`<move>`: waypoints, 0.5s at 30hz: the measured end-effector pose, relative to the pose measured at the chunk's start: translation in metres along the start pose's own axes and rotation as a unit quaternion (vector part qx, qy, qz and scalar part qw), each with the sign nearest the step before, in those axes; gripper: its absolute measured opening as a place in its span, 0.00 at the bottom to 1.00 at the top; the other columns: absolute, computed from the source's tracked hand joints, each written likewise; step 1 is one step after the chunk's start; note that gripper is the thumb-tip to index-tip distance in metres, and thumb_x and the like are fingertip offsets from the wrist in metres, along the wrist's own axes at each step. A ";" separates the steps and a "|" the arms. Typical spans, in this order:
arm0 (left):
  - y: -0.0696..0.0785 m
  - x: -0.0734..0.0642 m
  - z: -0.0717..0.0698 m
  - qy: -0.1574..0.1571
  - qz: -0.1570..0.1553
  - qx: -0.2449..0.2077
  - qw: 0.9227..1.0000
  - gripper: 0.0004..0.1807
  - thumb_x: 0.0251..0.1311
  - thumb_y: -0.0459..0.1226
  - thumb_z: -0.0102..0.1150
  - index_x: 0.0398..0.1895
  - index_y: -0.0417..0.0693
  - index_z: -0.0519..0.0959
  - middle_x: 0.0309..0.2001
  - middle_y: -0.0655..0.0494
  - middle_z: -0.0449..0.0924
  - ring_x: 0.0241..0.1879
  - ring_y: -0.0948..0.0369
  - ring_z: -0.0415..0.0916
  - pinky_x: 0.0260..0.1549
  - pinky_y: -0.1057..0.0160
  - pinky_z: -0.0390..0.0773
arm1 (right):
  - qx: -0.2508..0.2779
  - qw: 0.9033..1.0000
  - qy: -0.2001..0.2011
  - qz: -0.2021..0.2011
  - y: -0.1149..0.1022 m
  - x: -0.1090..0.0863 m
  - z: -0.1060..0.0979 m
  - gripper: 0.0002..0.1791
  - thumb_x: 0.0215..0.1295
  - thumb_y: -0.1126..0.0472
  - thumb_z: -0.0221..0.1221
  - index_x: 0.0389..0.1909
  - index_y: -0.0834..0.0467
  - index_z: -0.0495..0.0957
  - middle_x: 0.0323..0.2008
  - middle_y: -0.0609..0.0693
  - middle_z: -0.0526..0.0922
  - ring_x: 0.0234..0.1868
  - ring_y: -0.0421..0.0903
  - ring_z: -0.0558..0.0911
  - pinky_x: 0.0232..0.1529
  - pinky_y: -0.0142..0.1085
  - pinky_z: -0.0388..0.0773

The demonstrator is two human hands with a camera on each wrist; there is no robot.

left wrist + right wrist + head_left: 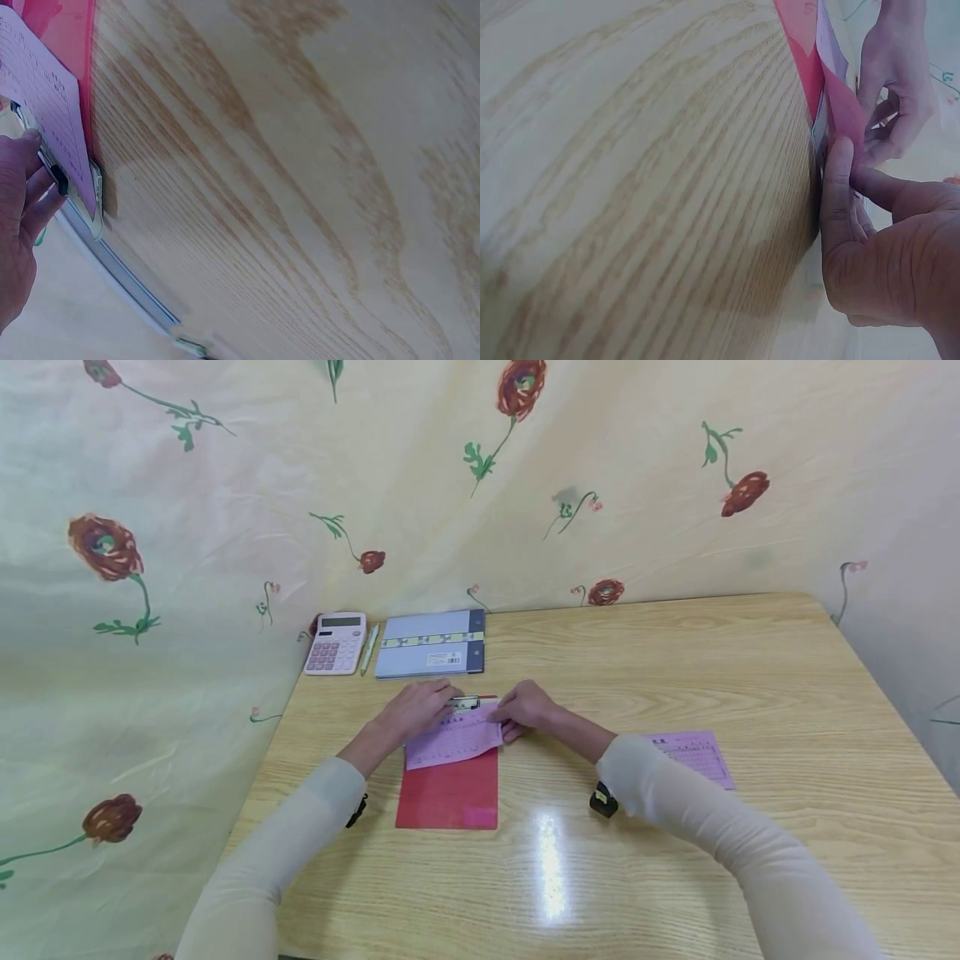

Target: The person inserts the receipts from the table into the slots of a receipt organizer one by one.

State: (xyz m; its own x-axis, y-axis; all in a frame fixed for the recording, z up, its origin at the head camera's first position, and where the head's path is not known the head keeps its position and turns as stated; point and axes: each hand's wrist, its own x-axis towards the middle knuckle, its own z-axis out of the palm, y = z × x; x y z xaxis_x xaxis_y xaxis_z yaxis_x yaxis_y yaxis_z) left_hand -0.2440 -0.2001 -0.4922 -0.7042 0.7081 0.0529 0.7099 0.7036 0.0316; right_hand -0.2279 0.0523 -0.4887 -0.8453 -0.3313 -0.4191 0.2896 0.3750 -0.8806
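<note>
A red clipboard [447, 797] lies on the wooden table, its metal clip [467, 702] at the far edge. Over its upper part is a purple printed slip [453, 745], slightly raised and bent. My left hand [420, 703] is at the clip; in the left wrist view its thumb and fingers pinch the clip lever [54, 169]. With thumb and fingers, my right hand [525, 706] pinches the slip's right edge. The right wrist view shows that pinch close up, on the slip's pinkish underside [846, 116], with the left hand [900, 82] just beyond.
Behind the clipboard lie a blue-grey folder [420, 662], a pen [370, 649] and a pink calculator [335, 645]. Another purple slip [693, 756] lies to the right, partly covered by my right sleeve [667, 785]. A flowered cloth [420, 468] hangs behind the table.
</note>
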 end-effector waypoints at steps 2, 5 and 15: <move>0.000 0.001 0.001 -0.002 0.002 0.009 1.000 0.17 0.76 0.36 0.63 0.64 0.43 0.82 0.56 0.49 0.84 0.52 0.53 0.85 0.52 0.57 0.85 | 0.008 1.000 0.004 -0.001 0.000 -0.001 0.001 0.13 0.69 0.69 0.69 0.49 0.75 0.86 0.26 0.61 0.88 0.19 0.44 0.85 0.28 0.36 0.87; 0.001 0.002 0.001 -0.003 0.010 0.028 1.000 0.16 0.77 0.36 0.61 0.64 0.42 0.82 0.55 0.49 0.84 0.52 0.53 0.85 0.52 0.58 0.85 | 0.017 1.000 0.008 -0.003 0.002 -0.001 0.002 0.12 0.70 0.70 0.68 0.48 0.75 0.85 0.25 0.61 0.87 0.19 0.44 0.85 0.28 0.37 0.88; 0.002 0.002 0.000 -0.005 0.029 0.068 0.997 0.16 0.78 0.34 0.58 0.64 0.40 0.81 0.53 0.48 0.84 0.50 0.54 0.85 0.48 0.61 0.86 | 0.021 1.000 0.014 -0.009 0.002 -0.003 0.005 0.11 0.70 0.70 0.67 0.46 0.75 0.85 0.23 0.59 0.86 0.18 0.43 0.84 0.28 0.37 0.87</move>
State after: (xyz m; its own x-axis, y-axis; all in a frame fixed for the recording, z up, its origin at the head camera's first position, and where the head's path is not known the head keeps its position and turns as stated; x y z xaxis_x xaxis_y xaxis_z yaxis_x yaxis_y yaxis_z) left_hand -0.2439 -0.1972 -0.4919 -0.6624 0.7480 0.0416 0.7414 0.6626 -0.1060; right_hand -0.2224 0.0501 -0.4906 -0.8627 -0.3137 -0.3967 0.2916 0.3323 -0.8970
